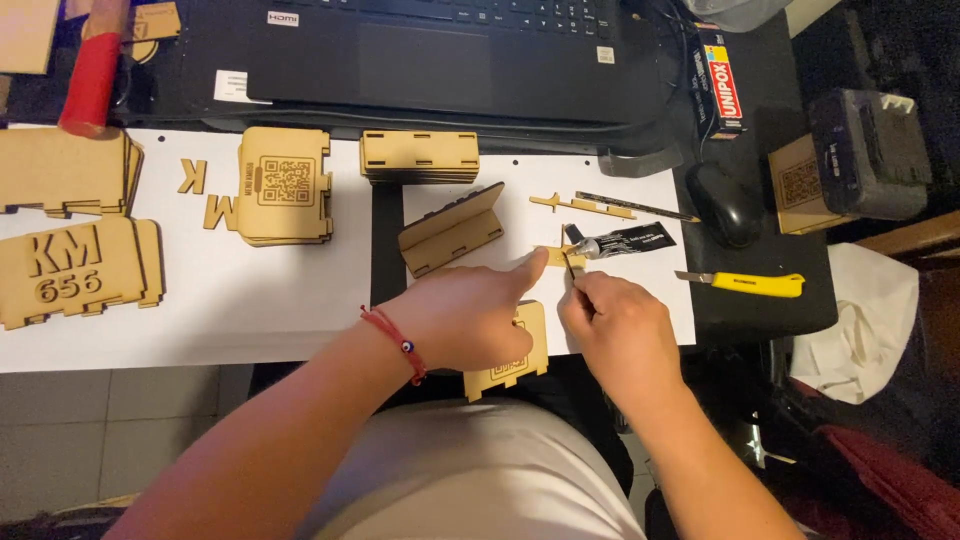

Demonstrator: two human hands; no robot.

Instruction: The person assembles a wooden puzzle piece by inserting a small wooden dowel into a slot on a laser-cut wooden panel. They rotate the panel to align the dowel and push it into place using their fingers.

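Nearest the camera, two bare forearms reach over a lap in light cloth; the left wrist carries one red cord bracelet (397,340). Left hand (470,315) lies partly closed over one flat tan laser-cut wooden panel (512,365) with tabbed lower edge, its forefinger stretched forward to pin one small thin tan wooden strip (552,256) on the white sheet (300,300). Right hand (612,325) is clenched, thumb and forefinger pinching a thin dark tool at the strip; what the tool is cannot be told. Touching that spot lies one black squeezed glue tube (625,241) with silver neck.

Beyond stand one folded tan wooden stand (450,230), one long cross-shaped tan wooden strip (582,205) and one dark slim rod (635,207). To the right lies one yellow utility knife (745,284), then one black computer mouse (722,203). To the left: two loose tan wooden letters (208,195), one stack of coded tan panels (285,185), one stack of slotted tan panels (420,157), two stacks of large tan plates (75,270). Farthest sits one black laptop (430,50)
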